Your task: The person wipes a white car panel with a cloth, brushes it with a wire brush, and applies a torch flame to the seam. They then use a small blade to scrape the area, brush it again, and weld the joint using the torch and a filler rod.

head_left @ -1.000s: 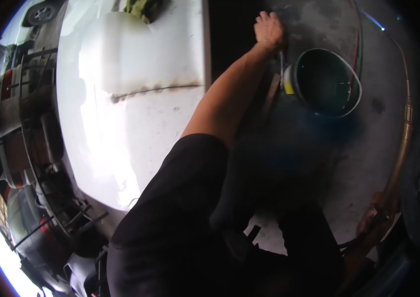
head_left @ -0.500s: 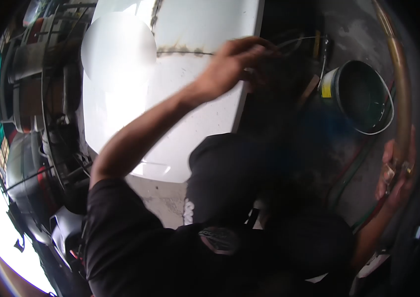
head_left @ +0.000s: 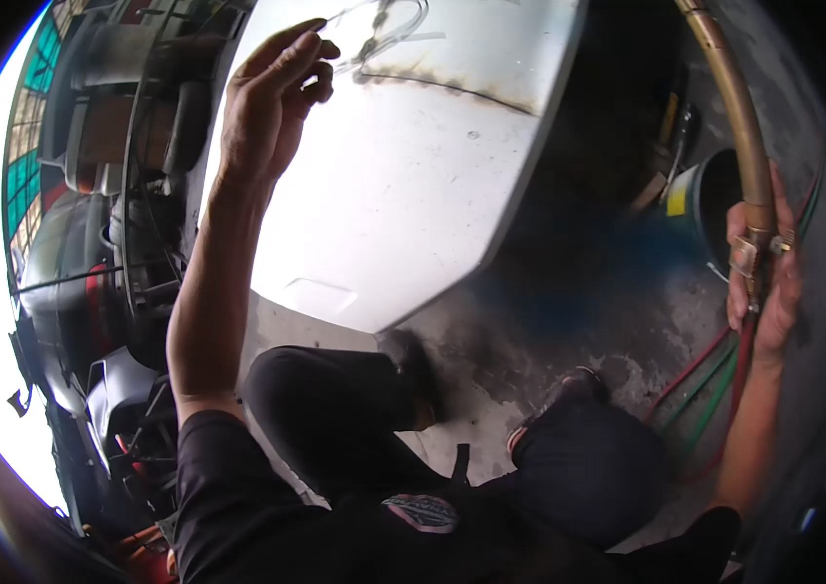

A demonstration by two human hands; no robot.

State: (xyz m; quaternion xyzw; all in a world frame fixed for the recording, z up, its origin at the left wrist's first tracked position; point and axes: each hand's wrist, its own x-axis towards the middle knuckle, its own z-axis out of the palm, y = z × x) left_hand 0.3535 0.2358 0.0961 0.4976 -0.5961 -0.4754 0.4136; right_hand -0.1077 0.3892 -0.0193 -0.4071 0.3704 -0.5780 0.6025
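Observation:
My left hand is raised over the left part of a white metal panel, its fingers closed on a thin looped wire. The wire hangs over a dark, scorched seam on the panel. On the right, my right hand grips the valve end of a long brass torch, whose tube points up. Red and green hoses run down from around that hand. The torch's tip is out of view.
A dark bucket with a yellow label stands on the floor, right of the panel. Close to it lie a hammer-like tool and a metal rod. A rack with car parts fills the left side. My bent legs are below the panel.
My left hand has swung left with the wire, from the panel's right edge to its left part. My right hand and the torch have shifted slightly up and left. More floor shows between my legs.

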